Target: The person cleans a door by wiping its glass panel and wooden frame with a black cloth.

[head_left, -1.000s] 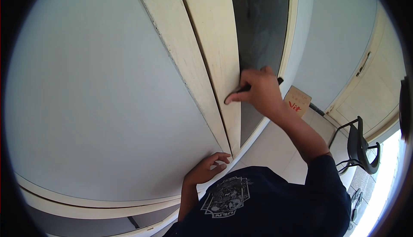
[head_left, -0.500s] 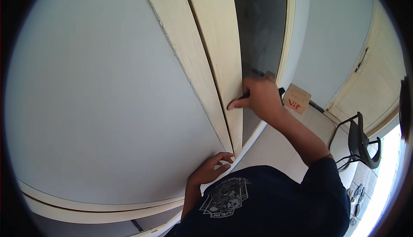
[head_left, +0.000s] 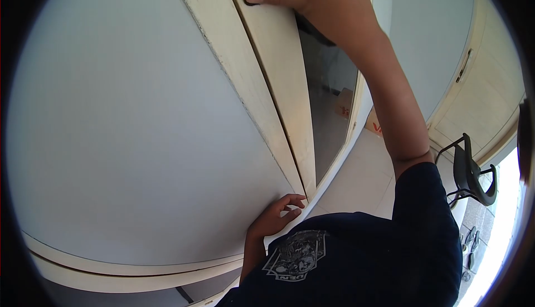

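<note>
Where the right hand (head_left: 329, 0) reaches high on the door (head_left: 284, 84), its forefinger lies stretched flat on the cream wood close to the seam with the frame (head_left: 223, 56). The other fingers fold under the palm, and whether this grip closes on anything cannot be told. The left hand (head_left: 276, 218) rests low, near the foot of the door, with its grip loose, its fingers bent and nothing held. The work probably goes best with the fingertip pressed evenly on the wood and kept off the glass (head_left: 329, 101), the low hand serving as a brace and the raised arm moving slowly. The door stands upright beside a pale wall (head_left: 111, 112). Its wooden edge is light, matt and faintly scuffed, and it borders a dark, reflective pane. A black chair (head_left: 468, 173) stands well apart, on the tiled floor (head_left: 362, 173).
</note>
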### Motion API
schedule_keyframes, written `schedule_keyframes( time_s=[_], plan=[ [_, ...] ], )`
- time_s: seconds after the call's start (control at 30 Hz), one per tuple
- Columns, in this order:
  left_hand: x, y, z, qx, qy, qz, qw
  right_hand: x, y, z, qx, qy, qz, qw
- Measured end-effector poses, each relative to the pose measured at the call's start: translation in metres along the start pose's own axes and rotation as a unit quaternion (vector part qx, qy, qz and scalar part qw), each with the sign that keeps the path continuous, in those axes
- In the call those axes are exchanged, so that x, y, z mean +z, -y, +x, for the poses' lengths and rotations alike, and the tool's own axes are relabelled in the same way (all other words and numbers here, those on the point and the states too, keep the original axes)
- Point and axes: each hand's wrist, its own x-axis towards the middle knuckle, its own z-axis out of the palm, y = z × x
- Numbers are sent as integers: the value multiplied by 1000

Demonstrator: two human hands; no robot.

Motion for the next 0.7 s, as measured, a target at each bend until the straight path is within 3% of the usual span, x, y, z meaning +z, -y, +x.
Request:
schedule_keyframes(
  time_s=[0.03, 0.1, 0.17, 0.27, 0.33, 0.4, 0.5, 0.53, 0.6, 0.7],
  plan=[
    [0, 1, 0, 9, -4, -3, 1000, 44, -35, -4, -121, -164, 6, 979],
    [-1, 4, 1, 17, -3, -6, 1000, 65, -58, -43, -99, -96, -51, 989],
    [-1, 7, -1, 21, -1, -12, 1000, 92, -83, -91, 14, 64, -71, 995],
    [-3, 11, 1, 23, 8, 3, 1000, 163, -139, -167, 98, 239, -87, 962],
    [-3, 12, 1, 22, 8, 1, 1000, 164, -136, -170, 120, 231, -64, 963],
    [-5, 10, 3, 26, 10, 6, 1000, 148, -130, -145, 74, 204, -84, 973],
    [-4, 7, 0, 23, 15, 11, 1000, 92, -90, -79, 2, 48, -64, 997],
    [-3, 6, 2, 20, 11, 11, 1000, 76, -77, -56, -72, -43, -55, 995],
    [-2, 7, 4, 16, 14, 17, 1000, 41, -42, -10, -96, -125, -38, 987],
    [-2, 6, 3, 3, 12, 23, 1000, -6, 7, 12, -20, -59, 31, 998]
  ],
)
